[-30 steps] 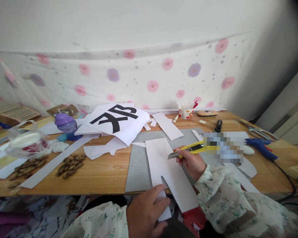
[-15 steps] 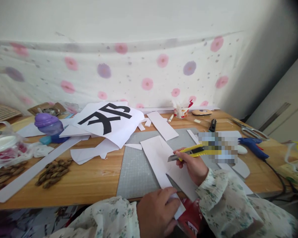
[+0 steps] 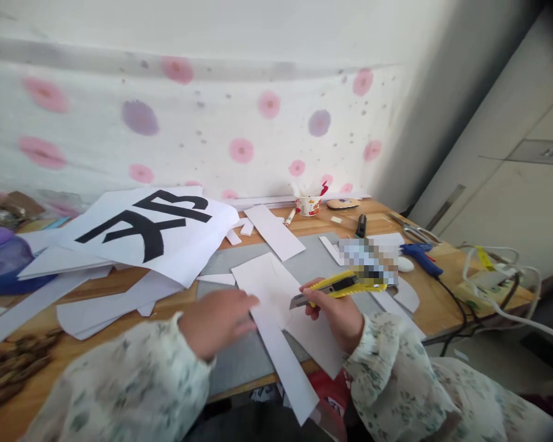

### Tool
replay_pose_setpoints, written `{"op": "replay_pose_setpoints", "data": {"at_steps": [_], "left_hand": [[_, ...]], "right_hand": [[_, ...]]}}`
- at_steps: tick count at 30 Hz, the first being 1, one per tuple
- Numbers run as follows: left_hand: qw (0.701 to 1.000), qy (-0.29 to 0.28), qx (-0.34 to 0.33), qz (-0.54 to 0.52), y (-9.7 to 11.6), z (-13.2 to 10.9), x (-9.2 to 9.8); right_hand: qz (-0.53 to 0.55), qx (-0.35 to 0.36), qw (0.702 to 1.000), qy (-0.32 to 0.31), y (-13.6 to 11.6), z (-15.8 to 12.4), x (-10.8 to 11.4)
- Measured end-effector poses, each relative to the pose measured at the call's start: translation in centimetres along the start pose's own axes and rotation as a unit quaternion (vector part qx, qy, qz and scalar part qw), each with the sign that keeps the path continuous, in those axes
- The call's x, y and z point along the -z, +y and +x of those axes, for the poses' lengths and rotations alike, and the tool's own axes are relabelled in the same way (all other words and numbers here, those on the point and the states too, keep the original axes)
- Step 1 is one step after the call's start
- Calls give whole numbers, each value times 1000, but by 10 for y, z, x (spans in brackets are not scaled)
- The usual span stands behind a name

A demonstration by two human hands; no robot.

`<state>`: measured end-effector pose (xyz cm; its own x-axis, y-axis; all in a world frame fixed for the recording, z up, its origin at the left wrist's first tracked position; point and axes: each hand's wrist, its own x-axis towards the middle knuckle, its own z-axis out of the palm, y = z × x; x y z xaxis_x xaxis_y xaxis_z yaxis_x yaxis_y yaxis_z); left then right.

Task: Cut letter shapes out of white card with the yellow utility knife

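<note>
- Right hand (image 3: 336, 313): closed around yellow cutter (image 3: 338, 285), thumb on top, fingers curled under; metal blade out, pointing left over the board.
- Left hand (image 3: 219, 322): motion-blurred, fingers loosely extended, nothing gripped; at the left edge of the white board. Contact with it hard to tell through the blur.
- White board (image 3: 276, 313): flat on the grey cutting mat (image 3: 233, 368), split into two legs at the near end; both legs stick out past the counter (image 3: 426, 301) edge.
- Thin white offcut (image 3: 217, 279): on mat, just beyond left hand.
- White rectangular piece (image 3: 276, 232): far side of mat, partly on it.
- Paper sheet with black character shapes (image 3: 147, 227): left of mat, on top of other white pieces.
- Purple-lidded bottle (image 3: 4, 264): far left, cut off by frame.
- Brown pile (image 3: 18, 368): near left, beside the left sleeve.
- Printed cup (image 3: 308, 205): back of counter, sticks inside.
- Black-handled tool (image 3: 360, 226): past the mosaic patch, right of cup.
- Blue glue gun (image 3: 421, 258): right side, black cord trailing; scissors (image 3: 417, 232) just behind.
</note>
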<state>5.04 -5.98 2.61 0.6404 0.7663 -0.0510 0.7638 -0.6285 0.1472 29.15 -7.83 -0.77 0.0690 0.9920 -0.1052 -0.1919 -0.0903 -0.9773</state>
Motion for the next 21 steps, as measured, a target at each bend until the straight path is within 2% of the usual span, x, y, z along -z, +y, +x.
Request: {"op": "replay_pose_setpoints", "data": {"at_steps": [1,2,4,7,14,21], "left_hand": [[997,32,69,16,-17,8,2],[993,47,105,24,-33,14,2],[990,56,125,19,-59,24,-1],[991,56,121,-2,-80,30,-10],[991,74,106,-17,-89,27,-18],[997,34,71,-27,-87,20,-11]], "right_hand": [[-5,0,1000,4,0,0,1],[-11,-1,1000,11,-1,-1,2],[-19,-5,1000,21,0,0,4],[-26,-14,1000,11,3,1,8],[-62,-25,998,-11,6,3,15],[-53,-1,999,8,-5,6,15]]}}
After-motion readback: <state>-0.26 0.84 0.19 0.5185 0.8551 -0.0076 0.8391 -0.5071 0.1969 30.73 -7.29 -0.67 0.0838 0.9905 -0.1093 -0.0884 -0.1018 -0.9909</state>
